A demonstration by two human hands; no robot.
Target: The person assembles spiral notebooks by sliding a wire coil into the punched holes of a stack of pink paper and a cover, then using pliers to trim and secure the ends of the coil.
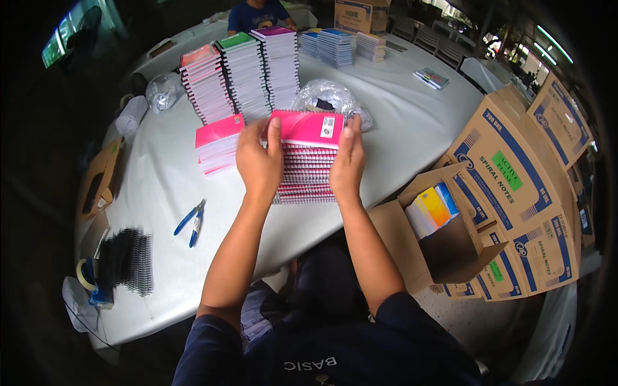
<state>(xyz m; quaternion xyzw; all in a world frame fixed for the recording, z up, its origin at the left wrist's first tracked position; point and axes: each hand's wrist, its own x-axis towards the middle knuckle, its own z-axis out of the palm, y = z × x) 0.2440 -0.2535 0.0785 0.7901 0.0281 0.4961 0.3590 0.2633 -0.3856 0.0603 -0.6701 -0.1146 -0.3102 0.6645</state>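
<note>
A pink spiral notebook [306, 127] with a white label lies on top of a stack of spiral notebooks [308, 170] whose bound edges face me. My left hand [261, 161] grips its left end, thumb on the cover. At the other end, my right hand [347, 157] presses its fingers along the notebook's right edge. Just left of my left hand sits a lower pile of pink notepads [217, 143]. Blue-handled pliers [190, 222] rest on the table nearer to me.
Three tall notebook stacks [248, 77] stand behind, beside crumpled clear plastic [328, 96]. Black binding coils [129, 260] and a tape roll [87, 275] lie left. An open carton [444, 251] with notebooks and several closed cartons [508, 161] are at right. A person [257, 16] sits across.
</note>
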